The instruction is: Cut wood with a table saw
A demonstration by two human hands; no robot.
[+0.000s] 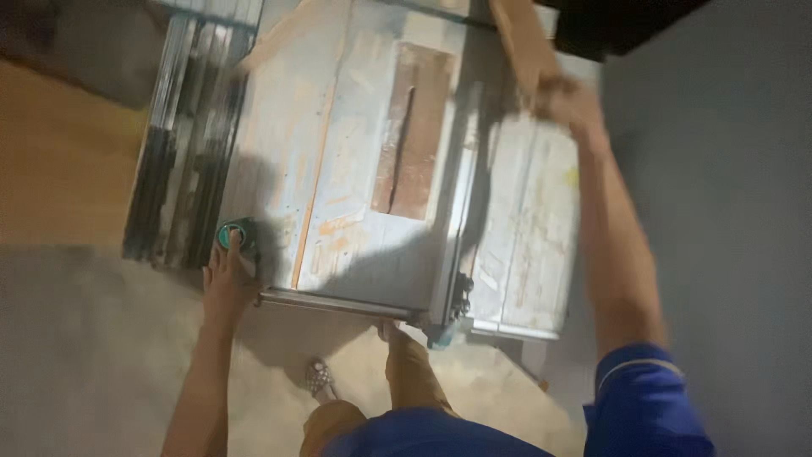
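The person stands at a worn table saw (372,169), leaning over its pale, scuffed top. The left hand (227,283) reaches to the near left corner, fingers laid flat against a round green knob (235,233) there, not wrapped around it. The right hand (568,100) is stretched to the far right side, closed around the end of a wooden board (518,38) that rises off the top edge. A sandalled foot (318,377) shows below on the dusty floor.

Head camera, steep downward view, saw table (364,169) close
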